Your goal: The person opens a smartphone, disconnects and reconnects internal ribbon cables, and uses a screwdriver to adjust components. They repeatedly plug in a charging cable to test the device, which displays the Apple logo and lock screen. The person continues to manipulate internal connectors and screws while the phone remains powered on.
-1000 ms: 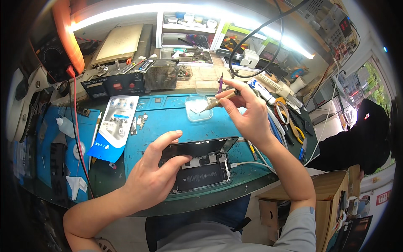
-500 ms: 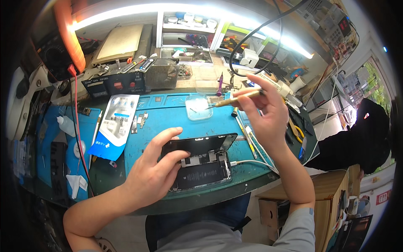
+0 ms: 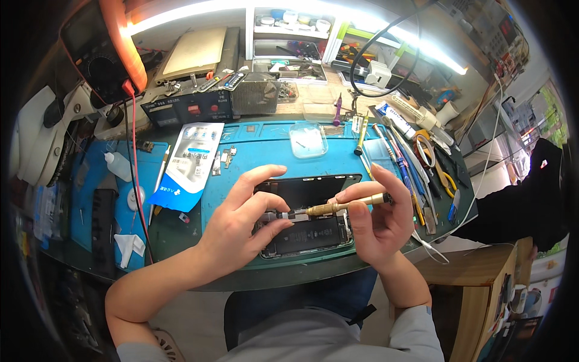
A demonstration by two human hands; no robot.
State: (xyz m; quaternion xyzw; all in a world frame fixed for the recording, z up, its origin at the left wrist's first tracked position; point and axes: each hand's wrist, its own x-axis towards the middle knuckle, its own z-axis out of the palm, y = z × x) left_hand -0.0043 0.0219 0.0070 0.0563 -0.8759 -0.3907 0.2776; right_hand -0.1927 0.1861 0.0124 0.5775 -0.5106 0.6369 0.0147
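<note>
An opened smartphone (image 3: 306,236) lies on the blue mat, its dark battery facing up and its screen panel (image 3: 310,186) tilted up along the far side. My right hand (image 3: 383,226) grips a brass-coloured screwdriver (image 3: 325,209), held almost level over the phone and pointing left. Its tip reaches the fingers of my left hand (image 3: 235,223). The thumb and forefinger of that left hand are closed around a small grey piece above the phone's left part; I cannot make out what it is. A clear plastic box (image 3: 307,141) with tiny parts stands beyond the phone.
A silver-and-blue pouch (image 3: 192,163) and small metal parts (image 3: 227,157) lie to the left. Several pens and tools, with yellow-handled pliers (image 3: 449,184), crowd the right. A black box with red switches (image 3: 187,108) stands behind. A white cable (image 3: 431,248) loops at the table's right edge.
My right hand has brought the screwdriver down from above the clear box to the phone, its tip now at my left fingers. The white cable no longer runs to the phone's right side.
</note>
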